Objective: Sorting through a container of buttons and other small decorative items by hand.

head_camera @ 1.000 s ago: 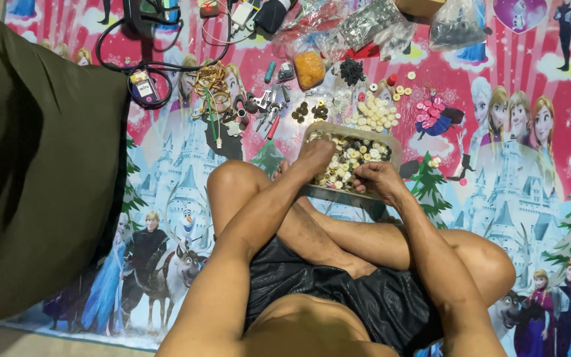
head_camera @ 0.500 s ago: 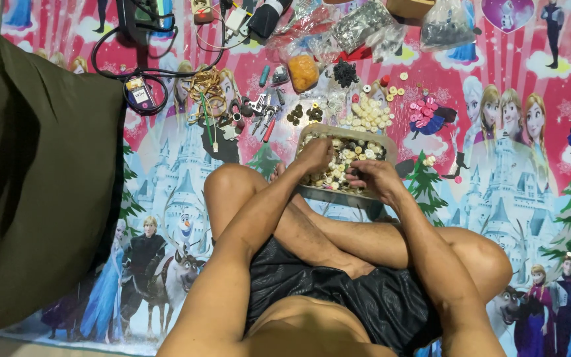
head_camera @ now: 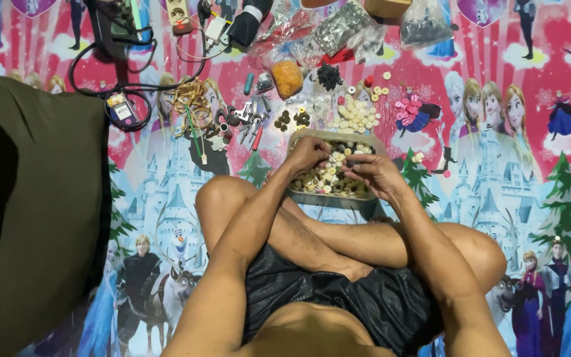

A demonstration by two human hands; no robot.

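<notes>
Reaching hands: both in tray (head_camera: 336,196) of buttons (head_camera: 328,178)
Left hand (head_camera: 308,153): fingers curled, grip unclear
Right hand (head_camera: 373,173): fingers bent, pinching buttons

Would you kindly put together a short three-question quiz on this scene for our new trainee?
1. True or false: both hands, the left hand and the right hand, are over the tray of small round pieces.
2. Which lies just beyond the tray? A) a pile of cream round pieces B) a folded newspaper C) a glass bottle
3. Fill in: the dark cloth lies on the person's ____ side.

Key: 1 true; 2 A; 3 left.
</notes>
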